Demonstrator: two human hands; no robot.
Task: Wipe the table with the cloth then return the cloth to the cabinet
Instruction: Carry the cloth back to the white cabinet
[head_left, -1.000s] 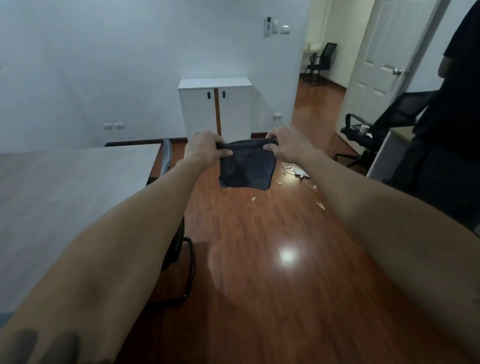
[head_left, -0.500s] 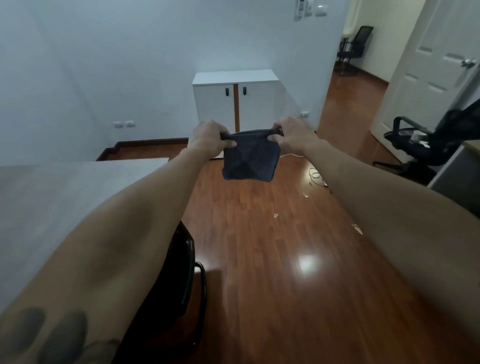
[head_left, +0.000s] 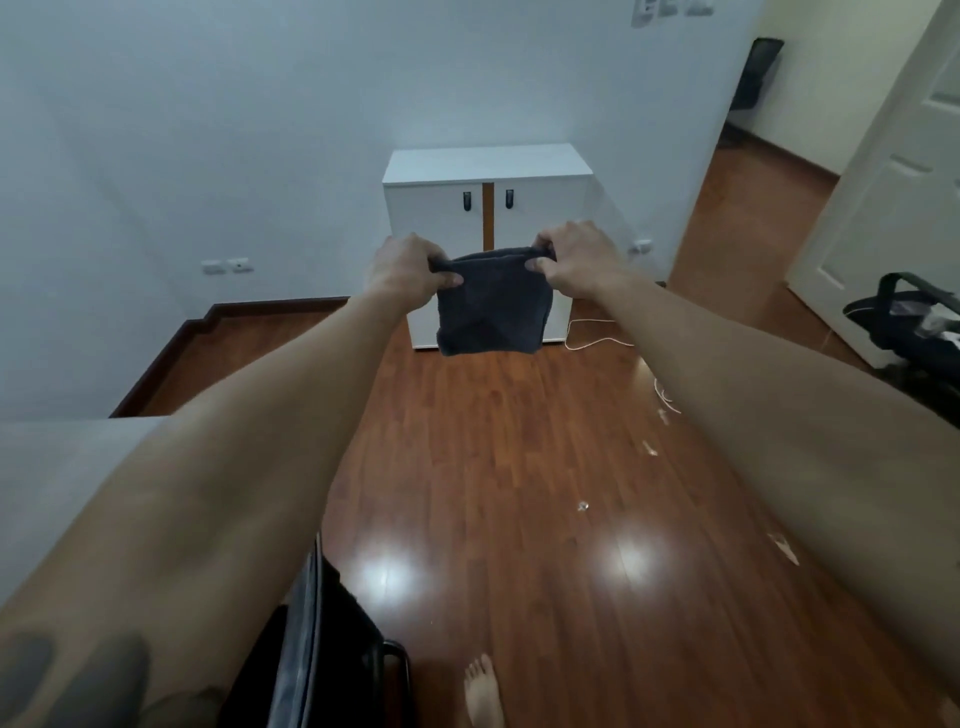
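Currently, a dark cloth (head_left: 491, 304) is held up at the centre of the frame, pinched at its top corners. Its left corner is gripped between thumb and curled fingers of the left hand (head_left: 404, 270), its right corner likewise by the right hand (head_left: 574, 257). The hands are kept apart, the top edge stretched between them. Behind the cloth a white cabinet (head_left: 488, 197) is seen, doors closed. A grey bench (head_left: 62, 467) is seen at lower left.
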